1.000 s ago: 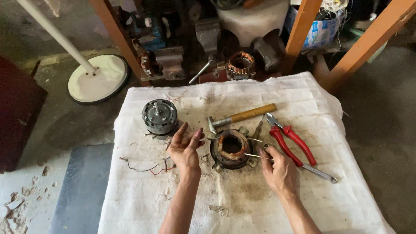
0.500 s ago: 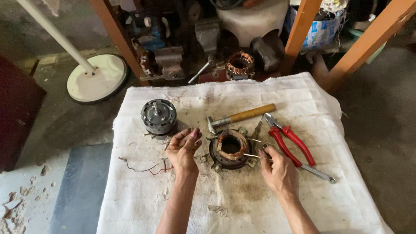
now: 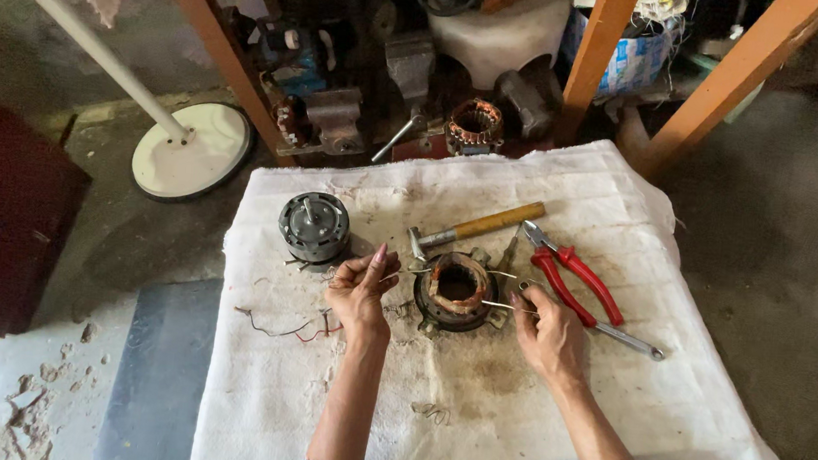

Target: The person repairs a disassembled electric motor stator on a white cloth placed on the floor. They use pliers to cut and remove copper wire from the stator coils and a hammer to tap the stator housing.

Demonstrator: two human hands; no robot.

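Soft even daylight, white cloth bright, background under bench dim; sharp centre, wide-angle stretch at edges.

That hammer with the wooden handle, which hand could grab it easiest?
Probably the left hand. Its fingertips sit just beside the hammer head, while the right hand lies lower, beyond the copper-wound motor ring, nearer the red pliers.

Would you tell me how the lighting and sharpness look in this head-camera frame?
Head view: soft, even daylight on the white cloth, no glare; left hand, right hand and copper-wound stator are sharp; the shelves behind sit in deep shadow; wide-angle bending shows at the edges.
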